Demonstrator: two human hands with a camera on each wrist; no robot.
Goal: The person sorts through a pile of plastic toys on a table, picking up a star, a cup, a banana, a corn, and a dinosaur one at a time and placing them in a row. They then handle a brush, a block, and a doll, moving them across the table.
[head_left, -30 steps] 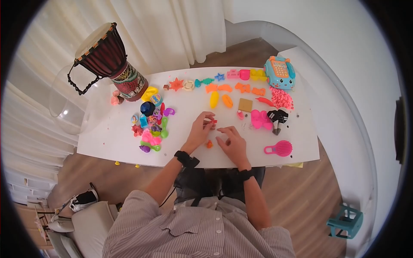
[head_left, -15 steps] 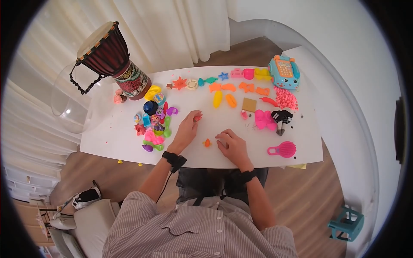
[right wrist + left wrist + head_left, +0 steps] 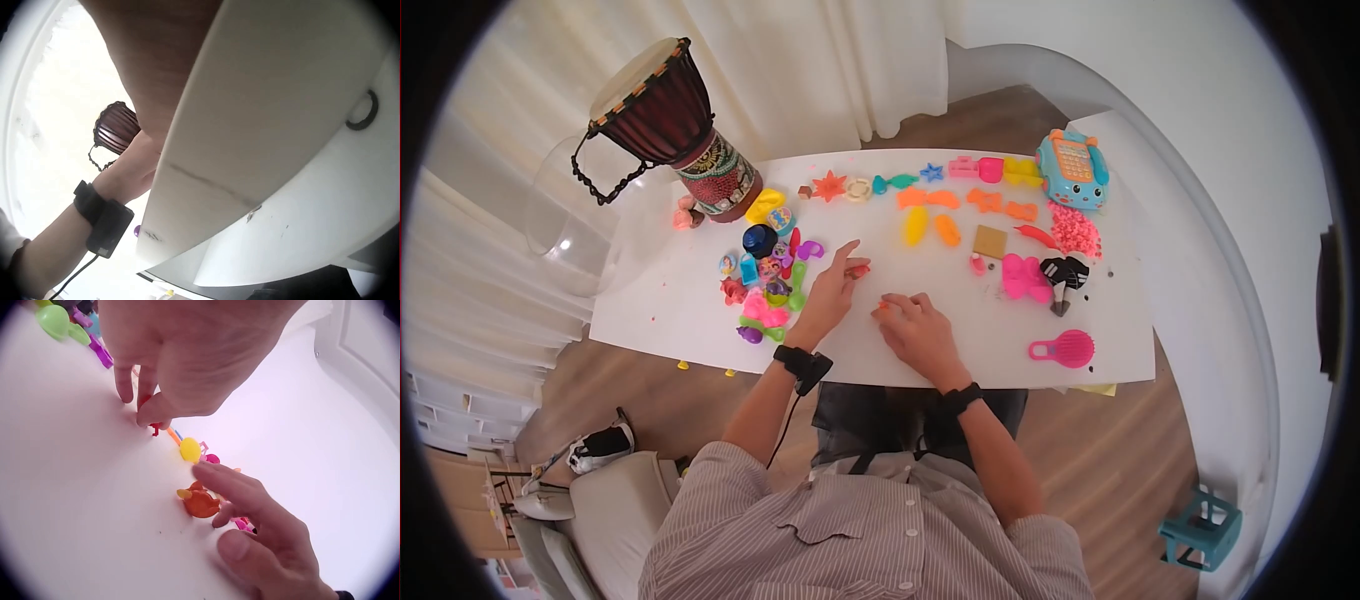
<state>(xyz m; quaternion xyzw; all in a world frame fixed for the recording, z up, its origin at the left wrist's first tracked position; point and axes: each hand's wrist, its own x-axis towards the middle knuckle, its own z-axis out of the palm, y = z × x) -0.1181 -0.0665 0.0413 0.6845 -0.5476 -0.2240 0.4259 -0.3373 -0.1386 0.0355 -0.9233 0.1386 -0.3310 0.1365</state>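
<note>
White table (image 3: 980,352) before you: djembe (image 3: 718,175) standing far left, toy telephone (image 3: 1072,172) far right. Small pink pieces (image 3: 1076,234) beside the toy telephone; pink hairbrush (image 3: 1074,348) nearer you.

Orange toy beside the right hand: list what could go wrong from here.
The right hand's finger and thumb stand apart near the orange toy, with no firm grip showing, so a nudge might tip it. The left hand pinches a small red piece at its fingertips, so it could slip out.

A drum (image 3: 675,115) stands near curtains (image 3: 800,70); on the floor (image 3: 1100,440), a teal stool (image 3: 1212,530) and, seemingly, a sofa (image 3: 620,505).
</note>
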